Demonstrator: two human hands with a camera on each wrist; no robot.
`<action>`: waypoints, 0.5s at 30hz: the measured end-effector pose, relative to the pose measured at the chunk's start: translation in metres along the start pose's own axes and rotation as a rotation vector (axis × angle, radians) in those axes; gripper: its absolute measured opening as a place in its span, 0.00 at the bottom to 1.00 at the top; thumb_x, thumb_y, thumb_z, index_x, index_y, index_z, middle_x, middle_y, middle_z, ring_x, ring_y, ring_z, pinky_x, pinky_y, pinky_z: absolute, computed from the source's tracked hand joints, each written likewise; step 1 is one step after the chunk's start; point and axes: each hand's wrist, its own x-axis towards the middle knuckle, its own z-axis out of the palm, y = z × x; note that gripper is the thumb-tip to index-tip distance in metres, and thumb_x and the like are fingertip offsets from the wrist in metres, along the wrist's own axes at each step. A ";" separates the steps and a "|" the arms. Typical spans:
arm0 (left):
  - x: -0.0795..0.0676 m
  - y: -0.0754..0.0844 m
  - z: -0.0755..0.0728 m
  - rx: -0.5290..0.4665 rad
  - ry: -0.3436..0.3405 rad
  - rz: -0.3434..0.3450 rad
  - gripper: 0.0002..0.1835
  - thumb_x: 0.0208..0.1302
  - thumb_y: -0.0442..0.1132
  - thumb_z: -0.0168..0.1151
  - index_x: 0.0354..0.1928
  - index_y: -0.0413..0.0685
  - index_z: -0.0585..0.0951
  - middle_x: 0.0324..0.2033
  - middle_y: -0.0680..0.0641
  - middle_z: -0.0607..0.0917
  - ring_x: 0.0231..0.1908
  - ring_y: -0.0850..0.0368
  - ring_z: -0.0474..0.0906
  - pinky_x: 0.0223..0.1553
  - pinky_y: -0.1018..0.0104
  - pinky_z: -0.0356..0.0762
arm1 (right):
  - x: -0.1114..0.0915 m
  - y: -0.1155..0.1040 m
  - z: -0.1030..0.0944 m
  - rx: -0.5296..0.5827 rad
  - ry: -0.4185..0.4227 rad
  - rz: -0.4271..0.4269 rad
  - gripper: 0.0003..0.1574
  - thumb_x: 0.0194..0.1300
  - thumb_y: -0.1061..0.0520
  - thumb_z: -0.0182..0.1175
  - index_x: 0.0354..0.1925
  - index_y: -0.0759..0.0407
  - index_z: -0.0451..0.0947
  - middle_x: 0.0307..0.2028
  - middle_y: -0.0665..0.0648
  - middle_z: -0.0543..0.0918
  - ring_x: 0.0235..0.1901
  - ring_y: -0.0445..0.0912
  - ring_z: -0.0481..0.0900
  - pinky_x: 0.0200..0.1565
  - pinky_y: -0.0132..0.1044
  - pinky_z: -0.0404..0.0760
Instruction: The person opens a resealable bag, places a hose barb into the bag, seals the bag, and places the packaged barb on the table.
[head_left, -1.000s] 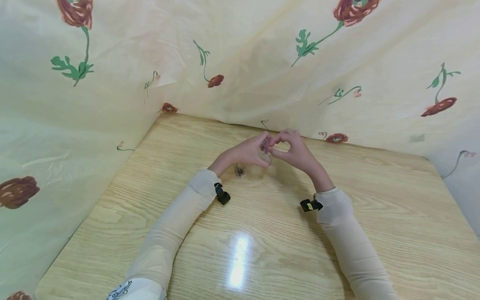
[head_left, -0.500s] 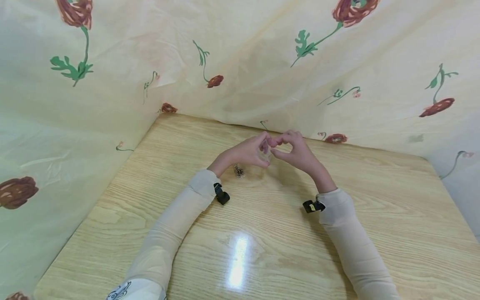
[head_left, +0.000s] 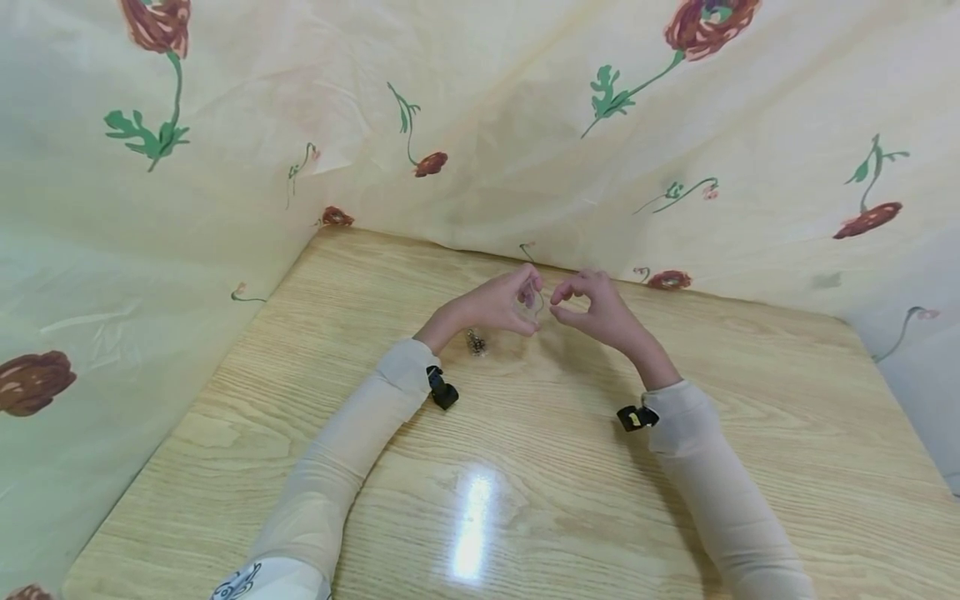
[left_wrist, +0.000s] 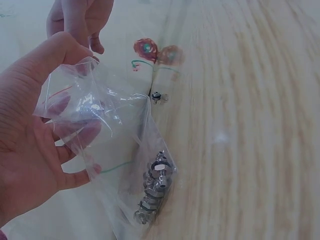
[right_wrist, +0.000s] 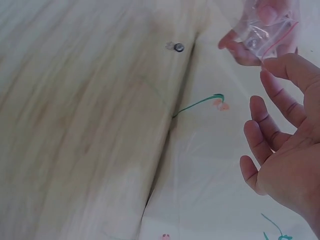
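A clear zip bag (left_wrist: 120, 117) with a red seal line hangs from my left hand (head_left: 498, 300), which grips its top between thumb and fingers. Several shiny metal fittings (left_wrist: 154, 187) lie bunched in the bag's lower corner, also seen from above in the head view. My right hand (head_left: 603, 312) stands just right of the bag's mouth, thumb and forefinger tips close together and the other fingers loosely bent. A narrow gap parts its fingertips from the bag in the head view. Another small metal fitting (right_wrist: 178, 47) shows near the table's back edge.
The wood-patterned table (head_left: 555, 492) meets a flower-printed cloth (head_left: 487, 125) behind the hands and on the left. Light glares on the tabletop (head_left: 472, 521) at the front. A black camera strap (head_left: 442, 390) sits on the left wrist, another (head_left: 637, 417) on the right.
My right hand has drawn back a little to the right, away from the left hand and the bag. The left hand and the bag stay almost where they were.
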 end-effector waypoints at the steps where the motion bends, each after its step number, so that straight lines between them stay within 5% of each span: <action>1: 0.000 0.000 0.000 -0.001 -0.001 -0.001 0.29 0.58 0.36 0.72 0.54 0.49 0.63 0.46 0.44 0.76 0.50 0.54 0.74 0.50 0.63 0.73 | 0.000 0.002 0.000 -0.007 -0.002 -0.005 0.04 0.59 0.67 0.69 0.34 0.63 0.84 0.34 0.62 0.86 0.39 0.56 0.74 0.50 0.49 0.67; 8: 0.000 0.001 -0.001 -0.002 0.003 0.004 0.29 0.57 0.34 0.73 0.54 0.47 0.64 0.46 0.46 0.75 0.50 0.55 0.74 0.50 0.64 0.74 | -0.004 0.009 0.004 -0.045 -0.039 -0.037 0.05 0.57 0.67 0.70 0.34 0.63 0.85 0.34 0.61 0.87 0.38 0.59 0.78 0.48 0.55 0.75; 15: -0.001 0.003 -0.001 -0.017 0.001 0.002 0.30 0.56 0.33 0.73 0.55 0.46 0.65 0.46 0.46 0.76 0.50 0.54 0.74 0.50 0.63 0.74 | -0.004 0.012 0.007 -0.085 -0.106 0.008 0.05 0.58 0.65 0.69 0.36 0.63 0.85 0.35 0.61 0.85 0.41 0.61 0.77 0.50 0.47 0.66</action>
